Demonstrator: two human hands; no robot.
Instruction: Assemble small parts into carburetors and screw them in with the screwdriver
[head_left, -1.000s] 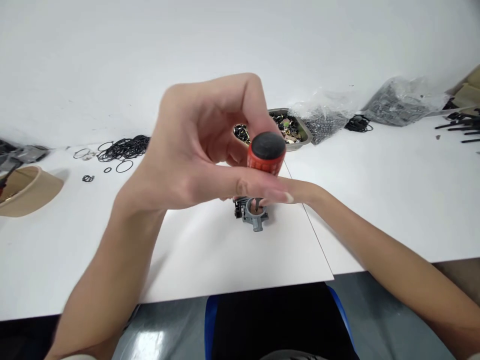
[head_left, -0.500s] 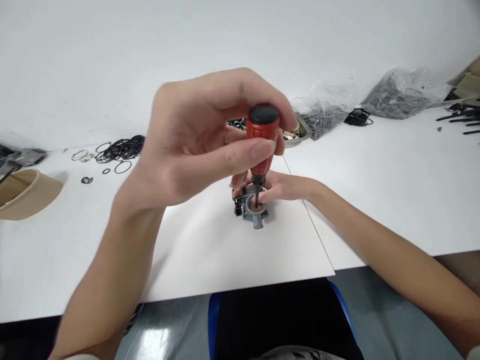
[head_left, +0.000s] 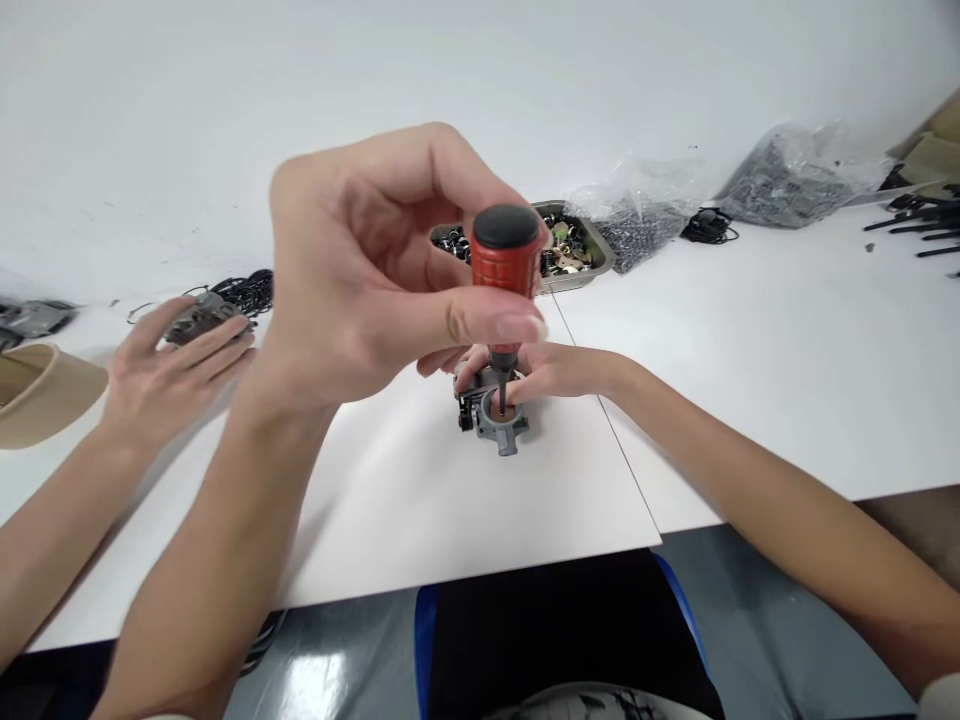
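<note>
My left hand (head_left: 360,290) is closed around the red handle of a screwdriver (head_left: 506,255) with a black cap. It holds the tool upright, and the shaft points down into a small grey metal part (head_left: 496,420). That part stands on a white board (head_left: 450,520). My right hand (head_left: 551,370) grips the grey part from behind and steadies it on the board. The screwdriver tip sits inside the part's round opening.
A co-worker's hand (head_left: 161,375) at the left holds another grey part (head_left: 199,315) near a heap of black O-rings (head_left: 255,288). Behind stand a metal tray (head_left: 604,262) of small hardware and two plastic bags (head_left: 787,180) of dark pieces. A beige container (head_left: 37,395) lies far left.
My left hand raised the screwdriver upright and set its tip in the grey part. A co-worker's hand has come in from the left holding another part.
</note>
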